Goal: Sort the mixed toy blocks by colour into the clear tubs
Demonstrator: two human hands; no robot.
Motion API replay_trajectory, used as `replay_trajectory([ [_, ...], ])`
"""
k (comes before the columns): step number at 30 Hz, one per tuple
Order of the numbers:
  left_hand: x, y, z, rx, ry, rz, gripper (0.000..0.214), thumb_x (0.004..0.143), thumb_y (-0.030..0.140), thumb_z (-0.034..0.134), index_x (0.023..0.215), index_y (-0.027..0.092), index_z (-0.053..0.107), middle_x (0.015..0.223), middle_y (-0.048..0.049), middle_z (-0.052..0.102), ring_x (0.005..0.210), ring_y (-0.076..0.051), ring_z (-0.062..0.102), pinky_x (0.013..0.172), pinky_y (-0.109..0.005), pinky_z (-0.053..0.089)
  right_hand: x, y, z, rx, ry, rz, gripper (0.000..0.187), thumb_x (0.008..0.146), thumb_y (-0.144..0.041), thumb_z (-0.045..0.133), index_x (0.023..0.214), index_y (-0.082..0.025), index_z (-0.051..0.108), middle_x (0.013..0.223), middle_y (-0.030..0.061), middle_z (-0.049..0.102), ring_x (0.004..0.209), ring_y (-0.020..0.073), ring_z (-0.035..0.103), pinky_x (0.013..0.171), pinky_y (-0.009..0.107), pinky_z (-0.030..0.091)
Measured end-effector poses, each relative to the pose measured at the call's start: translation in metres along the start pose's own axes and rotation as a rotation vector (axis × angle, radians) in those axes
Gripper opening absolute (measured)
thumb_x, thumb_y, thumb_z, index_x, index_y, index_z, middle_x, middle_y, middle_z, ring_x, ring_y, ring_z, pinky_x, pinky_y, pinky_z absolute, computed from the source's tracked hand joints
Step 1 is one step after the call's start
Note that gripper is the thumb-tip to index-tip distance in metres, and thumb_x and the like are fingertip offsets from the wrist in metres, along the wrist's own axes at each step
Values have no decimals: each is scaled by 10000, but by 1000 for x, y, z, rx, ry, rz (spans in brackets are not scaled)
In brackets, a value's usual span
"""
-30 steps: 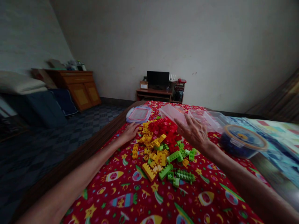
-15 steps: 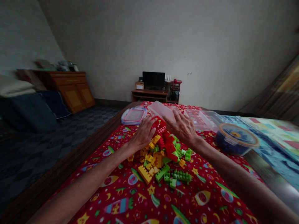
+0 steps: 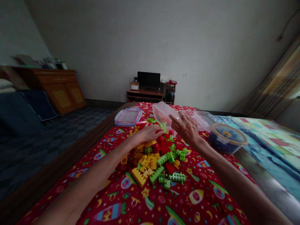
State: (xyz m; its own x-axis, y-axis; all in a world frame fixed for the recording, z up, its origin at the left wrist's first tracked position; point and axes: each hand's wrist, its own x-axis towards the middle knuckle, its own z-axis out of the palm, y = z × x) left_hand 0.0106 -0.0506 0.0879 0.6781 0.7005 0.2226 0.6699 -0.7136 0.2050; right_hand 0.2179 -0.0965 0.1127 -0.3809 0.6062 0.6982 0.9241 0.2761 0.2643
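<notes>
A heap of toy building blocks (image 3: pixel 150 161) in yellow, green and red lies on the red patterned cloth. My left hand (image 3: pixel 151 132) reaches over the back of the heap, palm down, its fingers curled among the red blocks (image 3: pixel 164 145). Whatever those fingers hold is hidden under them. Behind the heap, a clear plastic container (image 3: pixel 161 111) stands tilted, with some green and red blocks at its near side. My right hand (image 3: pixel 187 126) grips its right side, thumb and fingers bent over the plastic.
Flat container lids (image 3: pixel 128 117) lie stacked at the left. Another clear box (image 3: pixel 206 120) stands behind my right hand. A round lidded tub (image 3: pixel 227 139) with dark blue contents is at the right, near a patterned bedspread (image 3: pixel 269 132). The table's dark edge (image 3: pixel 77 153) runs along the left.
More blocks now lie at the back of the heap, near the container. My left hand has come away from the red clump and turned inward across the heap. The view has swung slightly right.
</notes>
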Motion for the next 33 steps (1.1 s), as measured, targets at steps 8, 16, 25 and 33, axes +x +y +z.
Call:
replay_trajectory([
  [8,-3,22,12,82,243,141,305,948,329,437,1182,226,603,1323,-63,573,1242,-231,495,1097,-453,320,-12,6,-4,143,78,198,353,927,-255,468,1241,-282,626,1203,108,644,990,216,627,761,330,508],
  [16,-13,32,7,199,110,118,223,941,271,460,896,177,658,1021,-54,678,1023,-210,607,1106,-500,276,-15,17,-11,35,70,167,361,914,-259,475,1243,-292,622,1246,96,627,1024,225,611,766,323,492],
  [25,-78,87,24,213,50,440,436,924,520,449,1271,278,555,1460,-26,458,1403,-238,297,1173,-478,162,-81,65,-31,91,-187,487,581,915,-252,308,1482,-133,342,844,124,712,660,239,620,621,341,457],
  [33,-82,86,53,344,45,439,422,919,427,499,1324,307,496,1419,-19,502,1393,-259,311,1172,-522,109,-121,66,-29,268,-398,568,501,894,-218,307,1326,-152,551,846,108,726,711,241,659,641,326,459],
])
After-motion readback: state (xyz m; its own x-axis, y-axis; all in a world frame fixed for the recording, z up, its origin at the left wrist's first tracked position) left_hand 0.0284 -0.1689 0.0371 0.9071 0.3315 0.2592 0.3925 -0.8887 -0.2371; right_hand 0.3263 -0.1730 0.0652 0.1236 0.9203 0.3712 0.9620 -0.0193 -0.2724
